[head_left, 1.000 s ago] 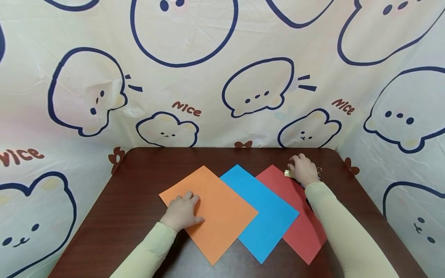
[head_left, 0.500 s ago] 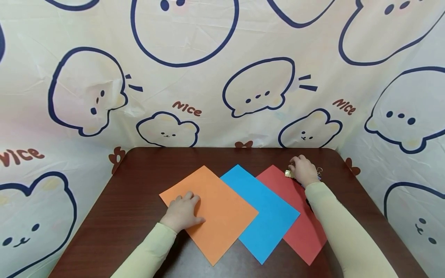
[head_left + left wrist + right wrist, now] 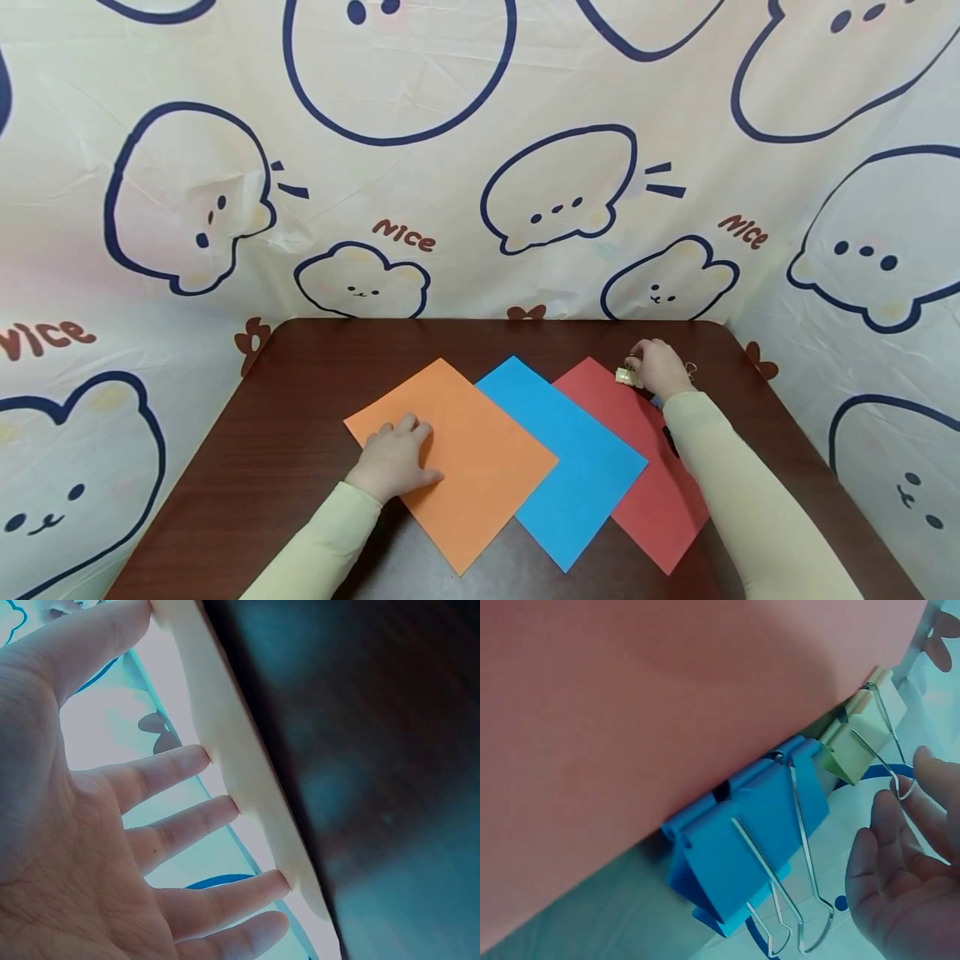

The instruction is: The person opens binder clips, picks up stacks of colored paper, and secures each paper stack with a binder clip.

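Note:
In the head view an orange sheet of paper (image 3: 480, 467) overlaps a blue sheet (image 3: 581, 467), which lies over a red sheet (image 3: 652, 508). My left hand (image 3: 395, 458) rests its spread fingertips on the orange sheet's left part; the left wrist view shows these fingers nearly straight. At the red sheet's far right edge, my right hand (image 3: 660, 369) pinches a wire handle of a yellow binder clip (image 3: 866, 727) between thumb and fingers. Beside it stands a large blue binder clip (image 3: 742, 825), close to the red sheet's edge. The right forearm hides part of that edge.
A black item (image 3: 671, 442) shows partly beside the right sleeve. A smaller blue clip (image 3: 718, 922) sits under the large one. The dark wooden table (image 3: 277, 442) is bordered by a patterned cloth (image 3: 450, 183) at the back and sides.
My right hand has shifted slightly to the right and nearer, and more of the yellow clip and a bit of blue now show. The left hand and the sheets stay in place.

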`<state>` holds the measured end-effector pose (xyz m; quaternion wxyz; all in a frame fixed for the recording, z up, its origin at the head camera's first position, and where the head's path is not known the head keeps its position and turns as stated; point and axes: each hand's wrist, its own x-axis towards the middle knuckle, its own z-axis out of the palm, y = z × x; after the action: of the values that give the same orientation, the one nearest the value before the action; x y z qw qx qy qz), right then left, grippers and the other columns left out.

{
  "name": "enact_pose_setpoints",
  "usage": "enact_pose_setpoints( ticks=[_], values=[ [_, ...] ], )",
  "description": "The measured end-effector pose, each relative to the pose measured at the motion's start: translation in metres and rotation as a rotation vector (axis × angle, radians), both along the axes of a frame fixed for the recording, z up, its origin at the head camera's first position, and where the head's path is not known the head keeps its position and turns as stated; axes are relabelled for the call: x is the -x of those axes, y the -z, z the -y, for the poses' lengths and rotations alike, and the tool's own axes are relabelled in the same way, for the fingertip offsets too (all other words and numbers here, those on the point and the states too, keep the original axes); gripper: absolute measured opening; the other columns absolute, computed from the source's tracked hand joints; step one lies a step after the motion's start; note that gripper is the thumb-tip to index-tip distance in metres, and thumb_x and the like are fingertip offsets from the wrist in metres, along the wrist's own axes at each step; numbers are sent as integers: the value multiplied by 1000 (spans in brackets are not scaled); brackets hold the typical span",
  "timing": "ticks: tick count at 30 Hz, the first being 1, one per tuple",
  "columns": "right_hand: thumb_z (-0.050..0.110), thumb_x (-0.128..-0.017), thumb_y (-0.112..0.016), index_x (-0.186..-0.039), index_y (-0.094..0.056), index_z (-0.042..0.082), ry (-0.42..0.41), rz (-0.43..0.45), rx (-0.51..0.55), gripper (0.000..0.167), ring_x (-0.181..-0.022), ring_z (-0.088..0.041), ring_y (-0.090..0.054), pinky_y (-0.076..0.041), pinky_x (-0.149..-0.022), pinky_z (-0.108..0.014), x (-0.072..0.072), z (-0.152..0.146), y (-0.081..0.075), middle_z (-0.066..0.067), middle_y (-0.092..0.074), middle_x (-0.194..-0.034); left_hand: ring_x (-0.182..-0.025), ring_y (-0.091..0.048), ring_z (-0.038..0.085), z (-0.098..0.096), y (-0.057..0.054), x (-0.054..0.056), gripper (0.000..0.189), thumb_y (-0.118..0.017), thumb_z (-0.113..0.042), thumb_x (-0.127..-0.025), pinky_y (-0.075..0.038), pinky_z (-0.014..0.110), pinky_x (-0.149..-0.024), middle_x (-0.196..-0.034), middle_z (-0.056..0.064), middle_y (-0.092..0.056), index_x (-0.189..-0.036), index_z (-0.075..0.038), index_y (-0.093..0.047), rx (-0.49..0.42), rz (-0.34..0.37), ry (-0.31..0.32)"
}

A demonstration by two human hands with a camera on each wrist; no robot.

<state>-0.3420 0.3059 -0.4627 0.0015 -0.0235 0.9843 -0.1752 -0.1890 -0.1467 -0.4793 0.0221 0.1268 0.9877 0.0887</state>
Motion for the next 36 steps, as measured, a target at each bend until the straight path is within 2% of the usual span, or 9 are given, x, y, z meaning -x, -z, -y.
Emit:
enact_pose_setpoints(
  ticks=[9,14,18,26,32,36],
  values=[
    [16,-103,-63,-110,-68,-4,-11,14,26,21,-88,-31,-64,-54,-73,-40,-3,1,-10,-24,-67,-108,-88,-55,34,0,0,0,67,-87,-50,-77,-51,54,-76,-123,11,-59,-127,-11,-65,2,1,1],
    [19,-104,-63,-106,-68,0,-11,18,22,20,-81,-26,-61,-50,-67,-33,-9,1,-12,-18,-69,-101,-87,-55,33,0,1,-1,68,-87,-50,-77,-52,54,-76,-123,12,-59,-127,-10,-65,0,2,3],
    [21,-104,-63,-102,-68,3,-37,-12,-7,19,-81,-27,-60,-51,-68,-37,-17,3,-15,-17,-67,-100,-88,-56,34,0,0,-2,68,-87,-50,-77,-52,54,-75,-123,12,-59,-127,-10,-65,-3,-3,5],
    [17,-100,-68,-99,-70,4,-111,-129,-51,14,-84,-28,-63,-57,-79,-48,-33,5,-15,-18,-63,-106,-88,-57,36,0,-1,-3,67,-88,-50,-77,-53,54,-74,-123,13,-59,-126,-9,-65,-7,-14,13],
    [18,-98,-72,-95,-72,8,-151,-190,-71,10,-88,-29,-63,-58,-81,-50,-36,5,-6,-16,-60,-115,-87,-56,34,0,0,-3,67,-88,-49,-77,-53,53,-73,-121,13,-59,-126,-9,-66,-17,-14,13],
    [16,-97,-73,-90,-70,10,-171,-197,-85,9,-91,-30,-63,-58,-82,-50,-37,8,-4,-16,-60,-118,-88,-56,34,0,-1,-3,67,-87,-50,-78,-53,53,-73,-121,12,-59,-126,-10,-66,-14,-13,12]
  ],
)
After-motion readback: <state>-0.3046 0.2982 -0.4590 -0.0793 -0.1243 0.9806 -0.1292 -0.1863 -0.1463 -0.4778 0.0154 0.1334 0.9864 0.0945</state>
